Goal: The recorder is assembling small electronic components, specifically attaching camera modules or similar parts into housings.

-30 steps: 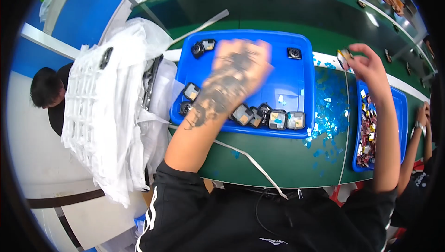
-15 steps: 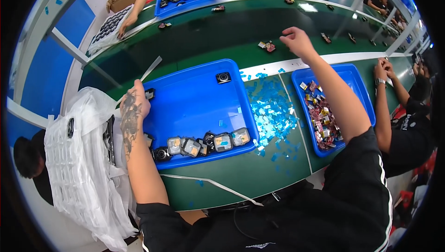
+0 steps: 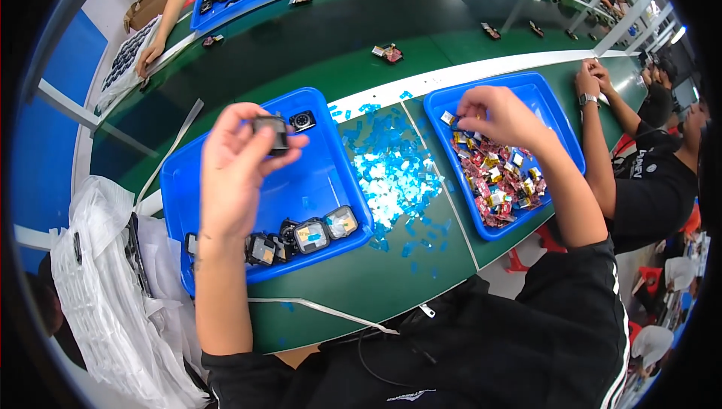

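The green worktop (image 3: 361, 280) carries a left tray (image 3: 301, 180) and a right tray (image 3: 553, 104). The right hand (image 3: 508, 119) curls above a heap of parts (image 3: 500, 191); I cannot tell if it holds any. Over the left tray, the left hand (image 3: 244, 149) has its grip closed on a black case (image 3: 268, 134). The case could slip, because only the thumb seems to press its near face. This flat face points roughly to the camera; it is blurred and almost square, so its long axis is unclear.

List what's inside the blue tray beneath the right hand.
The blue tray holds heaped red circuit boards with yellow and silver pieces. The right hand covers part of the tray; the heap's lower layers are hidden.
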### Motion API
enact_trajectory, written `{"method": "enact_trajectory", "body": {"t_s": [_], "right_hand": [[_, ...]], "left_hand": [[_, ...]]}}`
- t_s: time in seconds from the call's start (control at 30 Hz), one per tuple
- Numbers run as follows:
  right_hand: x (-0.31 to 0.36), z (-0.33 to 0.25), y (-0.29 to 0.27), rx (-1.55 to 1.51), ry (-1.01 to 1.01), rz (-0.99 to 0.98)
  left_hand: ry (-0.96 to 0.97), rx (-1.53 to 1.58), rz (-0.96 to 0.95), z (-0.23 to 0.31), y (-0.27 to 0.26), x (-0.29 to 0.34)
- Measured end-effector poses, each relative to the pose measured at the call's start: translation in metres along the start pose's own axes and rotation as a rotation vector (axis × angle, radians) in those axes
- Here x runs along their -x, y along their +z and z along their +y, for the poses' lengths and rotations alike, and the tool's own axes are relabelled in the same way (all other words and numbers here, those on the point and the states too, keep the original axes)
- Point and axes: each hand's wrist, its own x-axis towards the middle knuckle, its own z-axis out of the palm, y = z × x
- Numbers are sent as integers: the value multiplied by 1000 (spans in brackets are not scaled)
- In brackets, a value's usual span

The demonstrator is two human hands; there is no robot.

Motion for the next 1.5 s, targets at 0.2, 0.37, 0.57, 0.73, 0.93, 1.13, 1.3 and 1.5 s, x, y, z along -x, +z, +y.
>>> {"method": "enact_trajectory", "body": {"t_s": [0.2, 0.37, 0.57, 0.73, 0.93, 1.13, 1.3, 1.5], "right_hand": [[4, -12, 23, 326, 61, 82], [5, 0, 17, 226, 78, 27], [4, -13, 8, 207, 116, 37], [14, -7, -2, -161, 163, 390], [39, -24, -4, -517, 97, 440], [39, -75, 26, -943, 19, 319], [39, -122, 45, -1058, 25, 180], [33, -134, 58, -1045, -7, 133]], "left_hand": [[-180, 222, -84, -16, 27, 13], [-218, 228, -93, -12, 42, 16], [-163, 145, -101, -13, 39, 21], [-22, 145, 121, -16, 34, 16], [-174, 123, 63, -8, 30, 18], [-368, 306, -50, -7, 52, 30], [51, -362, -263, -22, 68, 42], [63, -425, -252, -21, 68, 46]]}}
